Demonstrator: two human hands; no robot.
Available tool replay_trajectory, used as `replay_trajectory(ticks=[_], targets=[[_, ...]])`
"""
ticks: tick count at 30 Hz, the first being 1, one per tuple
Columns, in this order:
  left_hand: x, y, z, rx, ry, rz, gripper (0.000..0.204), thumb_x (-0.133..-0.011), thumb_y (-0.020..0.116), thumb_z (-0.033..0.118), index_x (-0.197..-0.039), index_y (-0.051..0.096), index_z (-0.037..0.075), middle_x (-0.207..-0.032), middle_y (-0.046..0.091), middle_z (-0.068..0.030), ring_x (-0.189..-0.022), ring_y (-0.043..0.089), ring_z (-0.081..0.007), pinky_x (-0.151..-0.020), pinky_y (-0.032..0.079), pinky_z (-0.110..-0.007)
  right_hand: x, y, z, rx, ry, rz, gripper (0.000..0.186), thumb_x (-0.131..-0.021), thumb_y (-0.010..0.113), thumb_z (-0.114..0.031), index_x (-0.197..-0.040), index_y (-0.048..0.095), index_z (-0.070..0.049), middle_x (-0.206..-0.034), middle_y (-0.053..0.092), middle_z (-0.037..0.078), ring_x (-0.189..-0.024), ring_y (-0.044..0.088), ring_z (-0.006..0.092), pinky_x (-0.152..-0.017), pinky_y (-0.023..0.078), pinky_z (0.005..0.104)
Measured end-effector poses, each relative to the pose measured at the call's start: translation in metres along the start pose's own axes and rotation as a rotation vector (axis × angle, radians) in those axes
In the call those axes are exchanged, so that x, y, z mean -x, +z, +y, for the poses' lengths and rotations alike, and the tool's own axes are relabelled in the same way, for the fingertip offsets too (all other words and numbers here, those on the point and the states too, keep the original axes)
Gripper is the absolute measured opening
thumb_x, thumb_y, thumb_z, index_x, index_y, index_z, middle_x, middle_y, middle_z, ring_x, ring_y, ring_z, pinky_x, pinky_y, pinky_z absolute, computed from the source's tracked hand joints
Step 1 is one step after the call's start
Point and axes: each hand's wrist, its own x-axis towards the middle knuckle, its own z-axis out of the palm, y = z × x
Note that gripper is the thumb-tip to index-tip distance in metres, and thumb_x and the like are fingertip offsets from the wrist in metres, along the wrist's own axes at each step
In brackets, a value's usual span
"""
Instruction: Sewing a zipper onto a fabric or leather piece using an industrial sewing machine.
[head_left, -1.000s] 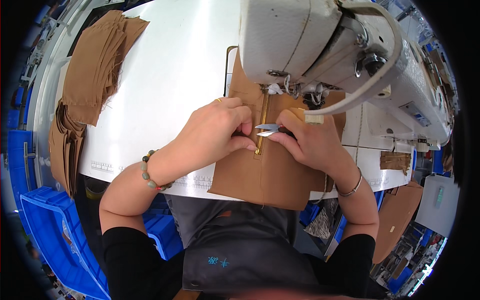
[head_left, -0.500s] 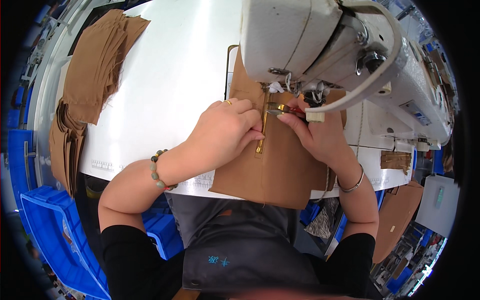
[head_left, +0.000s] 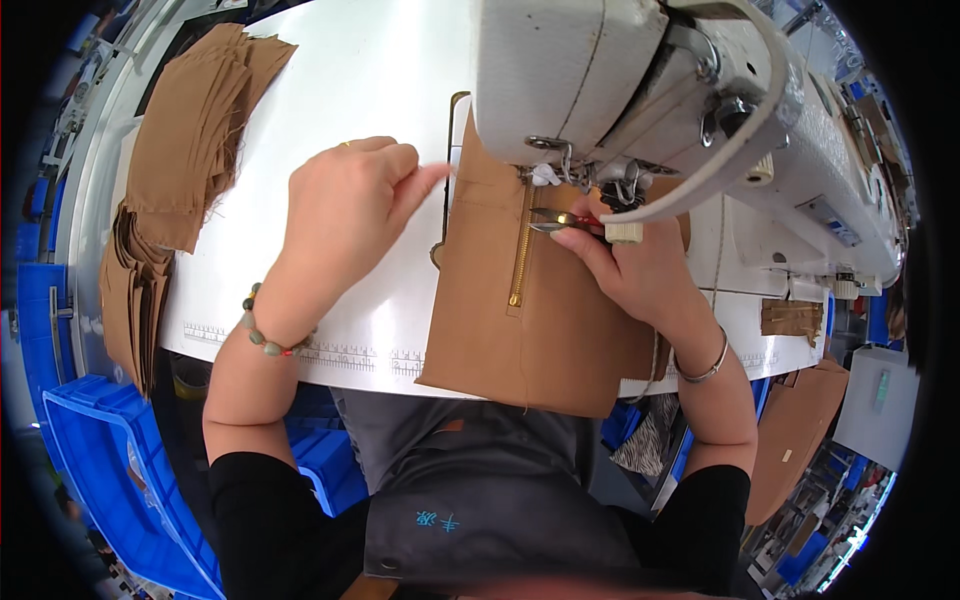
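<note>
Brown fabric point(head_left: 470, 330) lies under the sewing machine head point(head_left: 560, 80), with a gold metal zipper point(head_left: 522, 265) set into it. Its pull rests near the lower end of the zipper. My right hand point(head_left: 630, 265) is closed around small thread snips point(head_left: 560, 222), whose two blades stand apart over the zipper's upper part. The handles are mostly hidden in my palm. My left hand point(head_left: 350, 205) is raised over the white table, left of the fabric and off it. Its fingers are curled and pinched; anything between them is too small to make out.
Stacks of brown fabric pieces point(head_left: 195, 130) lie on the white table point(head_left: 340, 60) at far left. Blue crates point(head_left: 110, 440) stand below its left edge. At right are a small brown piece point(head_left: 790, 319) and a brown panel point(head_left: 800, 430). The machine overhangs my right hand.
My left hand has let go of the fabric by the zipper and moved left and up. The snips' blades have parted further. The fabric has shifted slightly to the left.
</note>
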Motion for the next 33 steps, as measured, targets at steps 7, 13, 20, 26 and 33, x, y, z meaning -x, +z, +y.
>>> replay_trajectory(ticks=[7,13,20,26,33], targets=[[0.002,0.042,0.022,0.4,0.297,0.127,0.02,-0.082,0.081,0.017,-0.096,0.069,0.01,-0.097,0.063,-0.0062,-0.086,0.065,-0.029,-0.072,0.054,-0.04,0.003,0.005,-0.001,0.26,-0.092,-0.057,0.028,-0.094,0.074,-0.032,-0.1,0.067,-0.006,-0.081,0.071,0.009,-0.07,0.07,0.0294,-0.062,0.054,0.0389],[-0.005,0.058,0.028,0.419,0.311,0.034,0.011,-0.085,0.076,0.012,-0.088,0.066,0.007,-0.091,0.061,-0.0075,-0.087,0.063,-0.0298,-0.075,0.052,-0.042,0.003,0.007,-0.006,0.323,-0.111,-0.044,0.027,-0.096,0.071,-0.034,-0.095,0.062,-0.009,-0.079,0.068,0.006,-0.067,0.069,0.0266,-0.056,0.051,0.0381],[-0.004,0.061,0.03,0.45,0.267,0.028,0.007,-0.085,0.069,0.002,-0.083,0.063,0.004,-0.088,0.062,-0.0093,-0.086,0.063,-0.0316,-0.074,0.05,-0.043,0.001,0.016,-0.007,0.341,-0.22,0.095,0.027,-0.094,0.071,-0.039,-0.106,0.074,-0.016,-0.062,0.056,0.005,-0.053,0.059,0.0259,-0.048,0.044,0.0395],[-0.01,0.053,0.017,0.359,0.213,0.096,0.009,-0.09,0.068,0.008,-0.084,0.064,0.003,-0.087,0.063,-0.0111,-0.084,0.062,-0.0321,-0.075,0.048,-0.045,0.001,0.007,-0.003,0.379,-0.168,0.133,0.034,-0.088,0.078,-0.04,-0.083,0.073,-0.007,-0.065,0.061,0.009,-0.057,0.064,0.0308,-0.051,0.048,0.0409],[-0.002,0.027,0.002,0.009,0.239,0.182,0.023,-0.082,0.08,0.02,-0.098,0.07,0.006,-0.102,0.068,-0.0072,-0.095,0.064,-0.0286,-0.09,0.049,-0.042,0.002,0.005,-0.002,0.358,-0.19,0.126,0.039,-0.085,0.08,-0.041,-0.075,0.071,-0.005,-0.065,0.063,0.011,-0.059,0.065,0.0338,-0.051,0.05,0.0417]])
